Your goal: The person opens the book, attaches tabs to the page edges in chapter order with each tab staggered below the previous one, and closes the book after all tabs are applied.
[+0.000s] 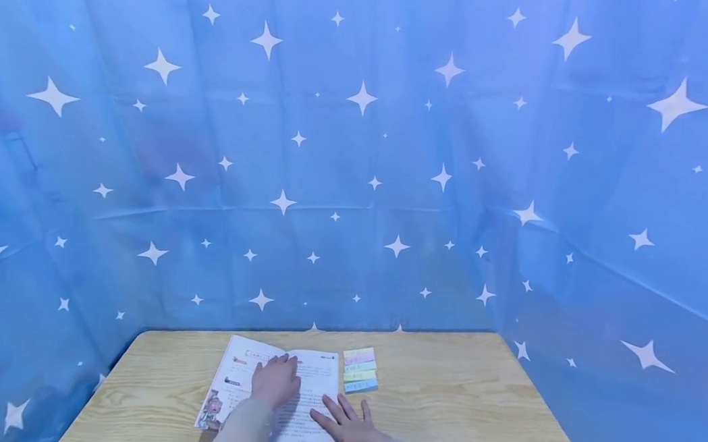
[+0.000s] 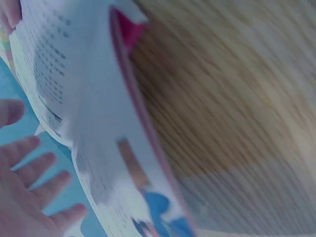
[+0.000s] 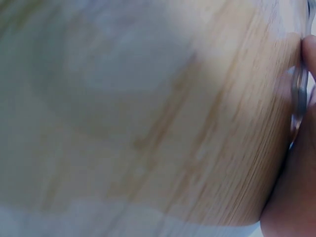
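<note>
While the book is laid open left of the worktop's middle, near the far edge, coloured paper slips are set in a column just beside its right side. Opening and setting-out are judged complete. Left undone: the book is not yet closed, and no slip is seen on its visible parts. The left hand is held over the book, fingers extended; contact cannot be told. The right hand is placed at the book's lower right corner, fingers spread, nothing gripped.
</note>
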Demonstrator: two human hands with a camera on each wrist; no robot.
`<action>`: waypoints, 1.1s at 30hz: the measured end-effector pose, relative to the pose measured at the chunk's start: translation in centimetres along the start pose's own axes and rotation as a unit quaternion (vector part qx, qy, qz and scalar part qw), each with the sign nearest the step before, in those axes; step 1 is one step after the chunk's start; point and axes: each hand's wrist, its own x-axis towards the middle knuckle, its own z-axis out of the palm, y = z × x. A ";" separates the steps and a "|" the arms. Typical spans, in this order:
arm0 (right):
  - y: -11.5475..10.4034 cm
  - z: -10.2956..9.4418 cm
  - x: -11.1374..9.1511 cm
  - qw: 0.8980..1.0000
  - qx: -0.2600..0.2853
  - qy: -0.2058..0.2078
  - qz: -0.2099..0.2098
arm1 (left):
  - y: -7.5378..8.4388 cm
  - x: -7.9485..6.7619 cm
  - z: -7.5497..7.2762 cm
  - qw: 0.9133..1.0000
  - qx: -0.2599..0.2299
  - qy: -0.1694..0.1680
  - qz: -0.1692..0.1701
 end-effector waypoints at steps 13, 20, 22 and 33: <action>-1.1 -0.4 0.4 1.000 0.006 -0.002 0.012 | 2.1 2.0 0.4 0.994 0.020 0.020 0.106; -0.2 -0.3 -0.3 1.000 -0.003 -0.001 0.002 | 3.9 3.4 1.9 0.991 0.003 0.040 0.131; 0.0 -0.3 -0.4 1.000 0.001 0.003 0.000 | 4.3 4.0 2.2 0.990 0.005 0.044 0.133; 0.3 0.3 0.1 0.998 -0.035 0.035 -0.031 | 5.3 4.6 3.6 0.991 0.054 -0.049 0.116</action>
